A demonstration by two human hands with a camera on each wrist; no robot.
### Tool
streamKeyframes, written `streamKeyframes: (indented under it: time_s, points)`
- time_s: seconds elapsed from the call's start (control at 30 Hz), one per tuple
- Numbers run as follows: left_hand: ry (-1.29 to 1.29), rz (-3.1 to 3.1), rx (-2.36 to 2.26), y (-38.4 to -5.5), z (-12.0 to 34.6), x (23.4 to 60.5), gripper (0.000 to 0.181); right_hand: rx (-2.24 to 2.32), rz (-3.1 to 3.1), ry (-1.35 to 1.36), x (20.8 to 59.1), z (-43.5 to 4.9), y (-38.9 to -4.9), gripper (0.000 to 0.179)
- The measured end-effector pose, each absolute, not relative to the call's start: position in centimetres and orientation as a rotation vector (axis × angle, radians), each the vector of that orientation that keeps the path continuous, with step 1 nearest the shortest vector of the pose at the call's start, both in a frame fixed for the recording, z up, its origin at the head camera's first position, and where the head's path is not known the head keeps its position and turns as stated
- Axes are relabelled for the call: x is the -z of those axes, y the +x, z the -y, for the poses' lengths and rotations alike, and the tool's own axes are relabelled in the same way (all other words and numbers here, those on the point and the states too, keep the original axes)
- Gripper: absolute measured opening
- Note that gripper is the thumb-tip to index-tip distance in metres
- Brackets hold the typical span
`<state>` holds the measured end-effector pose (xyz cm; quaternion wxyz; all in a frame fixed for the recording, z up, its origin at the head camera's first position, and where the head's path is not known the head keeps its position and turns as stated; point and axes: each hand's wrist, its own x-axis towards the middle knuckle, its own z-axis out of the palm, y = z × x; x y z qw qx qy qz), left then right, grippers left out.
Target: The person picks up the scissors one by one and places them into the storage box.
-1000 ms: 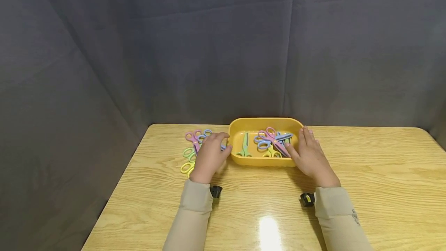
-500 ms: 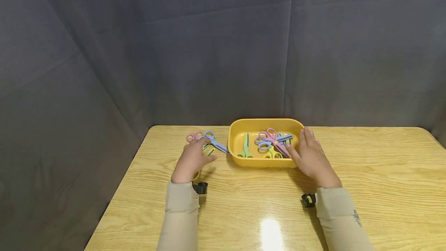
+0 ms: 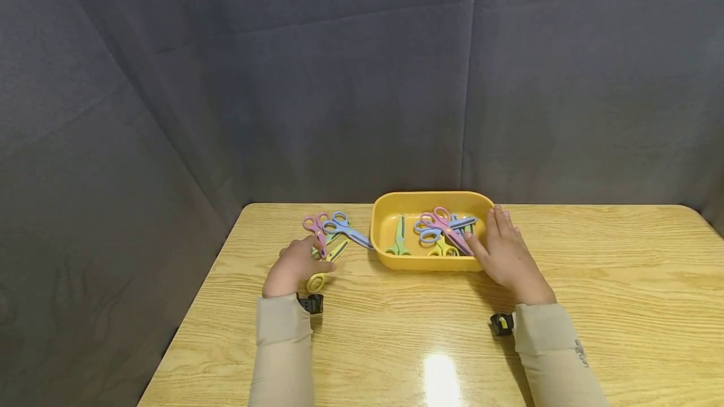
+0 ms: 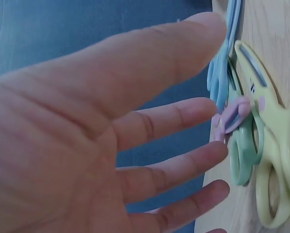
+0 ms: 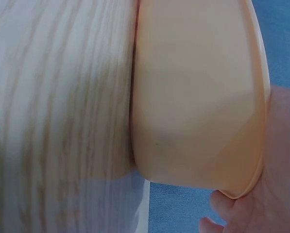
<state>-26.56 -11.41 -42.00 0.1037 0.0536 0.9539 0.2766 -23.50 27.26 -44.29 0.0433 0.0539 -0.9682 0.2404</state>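
My left hand [image 3: 295, 265] hovers at the loose scissors with fingers spread and nothing between them. Beside its fingertips lie pink scissors [image 3: 319, 235], and yellow scissors [image 4: 276, 111] sit partly under the hand in the head view. Green scissors [image 4: 244, 150] are mostly covered by the others. Blue scissors [image 3: 349, 232] point their tip at the yellow bin [image 3: 418, 264]. My right hand [image 3: 511, 264] holds that bin's right end, thumb over the front rim and fingers along the outer side. In the right wrist view, the bin's wall [image 5: 198, 97] hides what is inside.
Inside the bin are green scissors [image 3: 399, 237], pink scissors [image 3: 450, 235], yellow scissors [image 3: 444, 249] and blue ones [image 3: 428, 235], partly overlapping. The wooden table [image 3: 611, 269] meets a dark grey curtain [image 3: 362, 93] along its back edge.
My left hand has moved left, away from the bin and over the loose scissors, uncovering the blue pair. My right hand and the bin have stayed put.
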Motion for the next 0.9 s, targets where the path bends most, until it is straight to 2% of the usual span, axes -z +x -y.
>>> streamKeyframes:
  time_s: [0.53,0.9]
  points:
    - [0.069,-2.734,-0.752,-26.5,12.8,42.7,0.057,-0.723,2.959,0.168,44.2,-27.2,-23.5,0.084]
    - [0.09,-2.784,-0.719,-26.4,12.5,43.0,0.05,-0.734,2.966,0.172,44.5,-27.4,-23.6,0.087]
